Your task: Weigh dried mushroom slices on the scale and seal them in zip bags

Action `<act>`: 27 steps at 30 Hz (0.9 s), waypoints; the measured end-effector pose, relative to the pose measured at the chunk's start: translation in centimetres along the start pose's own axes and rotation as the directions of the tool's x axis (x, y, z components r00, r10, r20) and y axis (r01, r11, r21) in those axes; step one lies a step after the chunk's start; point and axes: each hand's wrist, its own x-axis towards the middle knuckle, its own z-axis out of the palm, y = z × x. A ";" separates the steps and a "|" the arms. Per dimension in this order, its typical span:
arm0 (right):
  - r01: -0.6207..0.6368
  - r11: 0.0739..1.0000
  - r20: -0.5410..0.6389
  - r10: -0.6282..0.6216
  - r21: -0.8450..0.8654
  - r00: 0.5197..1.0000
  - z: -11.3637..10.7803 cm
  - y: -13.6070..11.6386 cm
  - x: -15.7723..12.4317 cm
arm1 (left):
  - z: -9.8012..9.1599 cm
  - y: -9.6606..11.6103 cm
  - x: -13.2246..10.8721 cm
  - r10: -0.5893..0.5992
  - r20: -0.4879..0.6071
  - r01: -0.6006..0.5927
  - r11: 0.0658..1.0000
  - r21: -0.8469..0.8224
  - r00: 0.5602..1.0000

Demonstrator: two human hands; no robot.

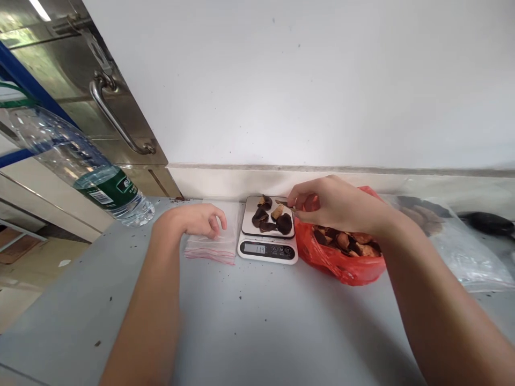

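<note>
A small white kitchen scale (267,249) stands on the grey table, with several dark dried slices (270,217) on its platform and a lit display. My right hand (332,203) hovers at the platform's right edge, its fingers pinched on a thin dried piece. To the right of the scale sits an open red plastic bag (341,265) holding more dried slices. My left hand (201,220) rests with curled fingers on a stack of clear zip bags (213,247) just left of the scale.
A clear plastic water bottle (80,166) with a green label looms at the left. A metal door with a long handle (116,120) stands behind it. A large clear plastic bag (454,236) lies at the right, by the white wall.
</note>
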 end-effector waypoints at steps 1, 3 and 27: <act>0.006 1.000 0.005 -0.006 0.002 1.000 -0.1 0.0 -0.1 | 0.0 0.1 0.0 -0.005 -0.012 0.005 1.000 0.011 1.000; 0.012 1.000 0.012 -0.012 0.005 1.000 -0.1 0.1 -0.1 | 0.0 0.1 0.0 -0.009 -0.031 0.010 1.000 0.023 0.999; 0.058 0.998 0.041 -0.057 -0.026 0.998 -0.8 0.7 -0.6 | -0.1 0.0 -1.2 0.063 -0.173 -0.060 0.998 0.025 0.983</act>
